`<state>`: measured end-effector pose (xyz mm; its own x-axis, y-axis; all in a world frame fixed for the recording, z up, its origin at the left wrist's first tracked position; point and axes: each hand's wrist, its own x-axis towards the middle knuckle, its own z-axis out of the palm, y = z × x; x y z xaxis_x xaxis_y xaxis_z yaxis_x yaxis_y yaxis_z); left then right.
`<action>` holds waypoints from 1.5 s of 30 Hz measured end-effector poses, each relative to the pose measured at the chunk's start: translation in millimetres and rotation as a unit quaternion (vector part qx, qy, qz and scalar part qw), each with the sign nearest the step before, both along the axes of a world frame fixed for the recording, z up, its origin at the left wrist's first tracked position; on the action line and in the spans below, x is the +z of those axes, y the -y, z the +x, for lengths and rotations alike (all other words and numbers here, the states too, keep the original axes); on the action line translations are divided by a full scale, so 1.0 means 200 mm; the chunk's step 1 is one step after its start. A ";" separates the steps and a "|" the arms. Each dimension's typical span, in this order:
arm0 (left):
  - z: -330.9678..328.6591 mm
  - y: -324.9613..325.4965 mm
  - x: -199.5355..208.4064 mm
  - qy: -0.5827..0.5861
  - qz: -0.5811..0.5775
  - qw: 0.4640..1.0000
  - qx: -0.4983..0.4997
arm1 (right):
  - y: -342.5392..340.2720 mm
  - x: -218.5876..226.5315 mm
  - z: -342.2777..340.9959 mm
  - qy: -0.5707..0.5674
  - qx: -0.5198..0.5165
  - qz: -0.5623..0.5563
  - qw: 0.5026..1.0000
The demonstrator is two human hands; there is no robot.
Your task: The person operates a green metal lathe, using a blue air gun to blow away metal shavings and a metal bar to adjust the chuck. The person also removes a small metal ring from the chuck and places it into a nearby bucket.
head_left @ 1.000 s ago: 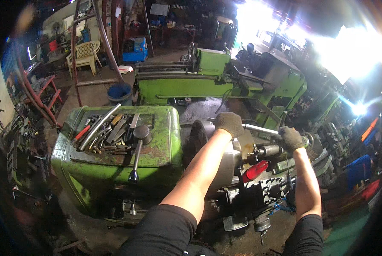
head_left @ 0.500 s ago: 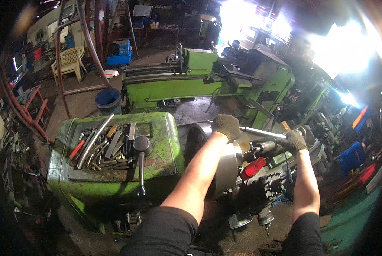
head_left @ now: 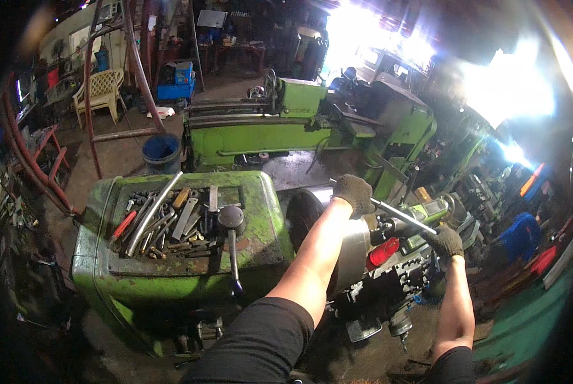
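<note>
A long steel bar (head_left: 401,214) runs slantwise over the green lathe (head_left: 389,256), held at both ends. The left hand (head_left: 353,194), in a dark work glove, has its fingers (head_left: 363,201) closed round the bar's upper end; the right hand (head_left: 445,242), gloved too, has its fingers curled shut round the lower end. Just below the bar sits a red knob (head_left: 382,251). Left of the left fingers, the lathe's green headstock top (head_left: 261,211) carries a heap of wrenches and tools (head_left: 162,221) and a black-knobbed lever (head_left: 231,221).
</note>
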<state>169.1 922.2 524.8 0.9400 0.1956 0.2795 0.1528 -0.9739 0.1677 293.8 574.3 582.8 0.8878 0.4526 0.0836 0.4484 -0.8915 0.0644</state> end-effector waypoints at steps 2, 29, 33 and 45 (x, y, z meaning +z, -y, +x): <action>0.02 -0.01 0.00 0.015 0.016 1.000 -0.004 | 0.03 -0.02 0.00 0.010 0.008 0.025 1.000; 0.07 0.07 -0.06 0.007 0.139 0.989 0.041 | 0.12 -0.09 -0.06 -0.008 0.275 0.142 0.951; 0.00 0.09 -0.04 0.021 0.194 0.974 0.111 | 0.11 0.08 0.09 -0.007 0.320 0.150 0.935; 0.12 0.50 0.06 -0.037 0.045 0.934 0.354 | -0.46 -0.04 0.90 0.099 0.468 0.059 0.876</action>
<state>193.1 822.6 536.1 0.6019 0.7537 0.2641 0.7709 -0.6347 0.0543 474.6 667.2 575.3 0.0948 0.9526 0.2891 0.9771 -0.1446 0.1560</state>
